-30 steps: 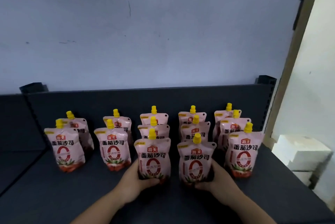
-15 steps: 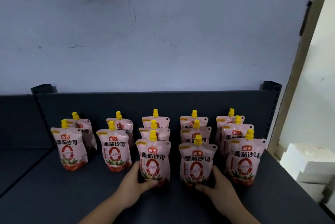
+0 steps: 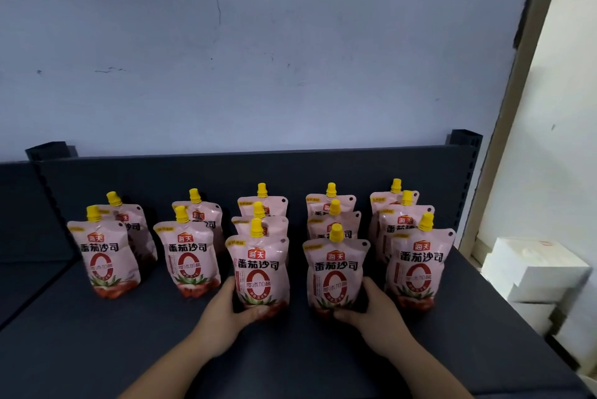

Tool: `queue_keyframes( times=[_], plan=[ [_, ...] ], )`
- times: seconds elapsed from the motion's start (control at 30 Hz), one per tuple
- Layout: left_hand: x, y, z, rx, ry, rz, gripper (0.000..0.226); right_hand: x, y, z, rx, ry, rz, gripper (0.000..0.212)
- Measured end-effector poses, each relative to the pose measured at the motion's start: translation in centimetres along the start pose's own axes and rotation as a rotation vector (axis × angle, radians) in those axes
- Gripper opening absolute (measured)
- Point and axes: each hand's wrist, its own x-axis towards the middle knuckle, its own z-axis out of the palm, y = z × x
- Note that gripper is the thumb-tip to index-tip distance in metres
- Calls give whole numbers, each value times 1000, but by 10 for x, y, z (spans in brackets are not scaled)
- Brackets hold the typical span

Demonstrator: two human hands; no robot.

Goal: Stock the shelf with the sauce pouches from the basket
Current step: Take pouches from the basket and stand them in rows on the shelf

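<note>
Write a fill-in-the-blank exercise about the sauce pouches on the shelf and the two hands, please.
1. Each pink plastic sauce pouch on the dark grey metal shelf carries a ____ cap.
2. The pouches stand in ____ columns.
3. The two leftmost columns hold ____ pouches each.
4. The left hand grips the front pouch of the ____ column from the left; the right hand grips its neighbour.
Missing words: yellow; five; two; third.

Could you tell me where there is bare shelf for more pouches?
Bare shelf lies in front of the two left pouch columns, left of the left hand, and at the front right corner. Crowded: the three three-deep columns by the right hand.
</note>
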Motion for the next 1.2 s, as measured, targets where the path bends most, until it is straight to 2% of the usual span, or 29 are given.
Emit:
queue_keyframes(
  times=[0.67, 0.83, 1.2],
  plan=[
    [1, 1, 4, -1, 21, 16, 66, 4, 1, 3, -14, 13, 55, 56],
    [1, 0, 6, 3, 43, 19, 69, 4, 1, 8, -37, 52, 60, 51],
    [1, -1, 8, -50, 18, -35, 66, 11, 2, 6, -63, 34, 116, 59]
  ],
)
